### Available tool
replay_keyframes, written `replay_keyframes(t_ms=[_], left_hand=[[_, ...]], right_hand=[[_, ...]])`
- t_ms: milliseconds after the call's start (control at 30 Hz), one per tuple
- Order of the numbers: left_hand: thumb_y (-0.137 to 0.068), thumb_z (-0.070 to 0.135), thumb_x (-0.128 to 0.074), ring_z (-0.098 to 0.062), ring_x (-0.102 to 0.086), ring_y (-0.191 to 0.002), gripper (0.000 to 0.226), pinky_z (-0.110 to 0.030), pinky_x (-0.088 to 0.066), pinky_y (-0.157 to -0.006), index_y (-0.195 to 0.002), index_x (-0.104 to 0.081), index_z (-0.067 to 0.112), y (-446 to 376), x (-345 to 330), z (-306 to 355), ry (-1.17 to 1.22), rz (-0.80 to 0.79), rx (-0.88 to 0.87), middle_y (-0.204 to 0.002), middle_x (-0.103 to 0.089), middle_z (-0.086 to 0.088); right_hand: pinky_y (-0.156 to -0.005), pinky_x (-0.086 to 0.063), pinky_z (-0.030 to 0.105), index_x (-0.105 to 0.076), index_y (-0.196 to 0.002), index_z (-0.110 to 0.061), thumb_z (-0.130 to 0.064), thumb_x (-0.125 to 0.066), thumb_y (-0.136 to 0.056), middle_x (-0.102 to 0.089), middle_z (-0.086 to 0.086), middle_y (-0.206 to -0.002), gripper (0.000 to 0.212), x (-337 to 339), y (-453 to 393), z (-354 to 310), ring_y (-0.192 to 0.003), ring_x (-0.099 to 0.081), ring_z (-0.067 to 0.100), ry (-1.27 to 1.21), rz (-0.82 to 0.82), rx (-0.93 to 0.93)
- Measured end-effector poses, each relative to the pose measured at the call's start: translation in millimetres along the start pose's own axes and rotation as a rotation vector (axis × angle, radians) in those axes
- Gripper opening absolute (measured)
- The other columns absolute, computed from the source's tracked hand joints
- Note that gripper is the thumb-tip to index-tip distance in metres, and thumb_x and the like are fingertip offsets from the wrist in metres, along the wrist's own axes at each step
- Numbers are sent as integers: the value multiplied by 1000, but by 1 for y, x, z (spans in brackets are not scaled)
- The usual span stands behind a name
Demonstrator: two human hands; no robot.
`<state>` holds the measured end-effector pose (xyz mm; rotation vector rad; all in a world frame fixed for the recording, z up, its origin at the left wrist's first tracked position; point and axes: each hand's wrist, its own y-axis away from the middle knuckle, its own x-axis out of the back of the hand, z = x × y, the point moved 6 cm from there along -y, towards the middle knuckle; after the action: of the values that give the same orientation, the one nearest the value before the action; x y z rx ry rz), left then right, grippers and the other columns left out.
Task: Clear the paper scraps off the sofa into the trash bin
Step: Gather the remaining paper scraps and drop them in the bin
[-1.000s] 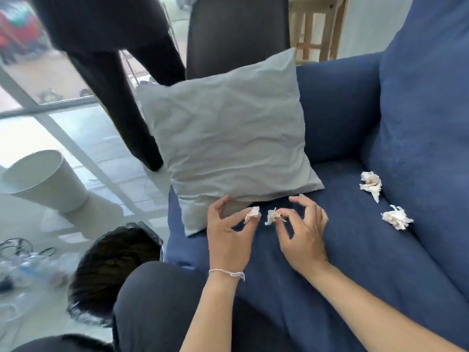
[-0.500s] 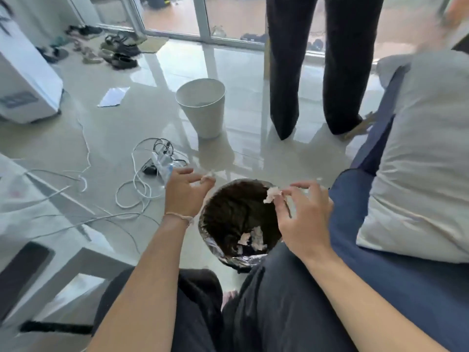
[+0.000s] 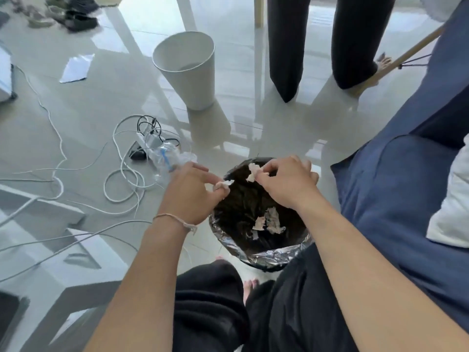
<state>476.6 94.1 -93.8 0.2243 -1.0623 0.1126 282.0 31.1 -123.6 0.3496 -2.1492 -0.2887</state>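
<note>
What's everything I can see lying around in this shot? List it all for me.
trash bin: one, black liner, on the floor between the knees
paper scraps in the bin: a few, white
held scraps: two, white, one in each hand, above the bin
white bin: one, on the floor beyond
cables: a tangle, white and black, floor at left
plastic bottle: one, clear, by the cables
sheet of paper: one, white, far left floor
shoes: several, top left
sofa: blue, at right
pillow: one, pale, on the sofa
standing person's legs: two, black trousers
left hand: pinching a scrap
right hand: pinching a scrap
</note>
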Motion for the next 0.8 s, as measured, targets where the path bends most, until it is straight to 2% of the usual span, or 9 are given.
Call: replay_keyframes(t_ms=[100,167,233,300,400,467,600,800], left_hand=[[-81,44,-71,-14,-55,-113,14,-27,-37,-95,-91,-78,37,-1,-3,4,13,-26,-3,-116,-60,0],[-79,43,-71,-17,-56,-113,13,-33,-40,-102,-89,-78,37,-2,-3,11,44,-14,-15,-116,-60,0],[-78,43,-69,-21,-57,-113,13,-40,-42,-103,-86,-77,38,-2,-5,18,45,-3,-30,-115,-60,0],[-80,39,-69,-21,-56,-112,11,-37,-41,-103,-86,-78,35,-1,-9,26,32,-2,-41,-114,-61,0],[-82,39,-68,-21,-54,-112,12,-27,-36,-96,-89,-77,34,-1,-17,37,7,-22,-61,-113,-60,2],[-83,43,-67,-22,-52,-114,15,-30,-37,-96,-91,-77,36,-3,-22,40,-19,-44,-64,-115,-59,3],[-83,48,-66,-21,-52,-114,21,-31,-37,-95,-95,-77,35,-8,-26,47,-97,-66,-83,-115,-59,3],[-79,59,-65,-22,-57,-112,37,-36,-43,-98,-94,-77,28,-15,-34,47,-143,-154,-86,-112,-62,-1]], right_hand=[[-107,-33,45,-74,-98,-38,-56,-57,-91,-61,1,-122,25,2,-1,3,-128,-40,31,-69,-8,-5],[-108,-40,47,-73,-87,-37,-60,-60,-83,-68,-3,-112,26,4,-3,3,-124,-49,29,-165,-23,7],[-103,-47,49,-72,-79,-38,-65,-61,-74,-72,-10,-95,29,9,-4,4,-115,-58,29,-264,-39,17],[-94,-52,41,-73,-81,-35,-61,-67,-77,-71,-11,-86,28,19,-4,6,-103,-64,24,-325,-62,30],[-82,-52,34,-73,-89,-25,-55,-69,-86,-72,-8,-89,31,37,1,7,-89,-66,14,-308,-137,105],[-85,-51,36,-74,-90,-24,-56,-67,-88,-71,-7,-93,33,40,3,9,-92,-64,12,-246,-175,110],[-90,-53,42,-73,-88,-23,-54,-68,-87,-71,-5,-95,32,33,-5,22,-100,-65,22,-176,-147,43],[-82,-49,34,-72,-93,-23,-54,-67,-89,-70,-6,-95,31,26,-7,19,-96,-65,17,-191,-172,53]])
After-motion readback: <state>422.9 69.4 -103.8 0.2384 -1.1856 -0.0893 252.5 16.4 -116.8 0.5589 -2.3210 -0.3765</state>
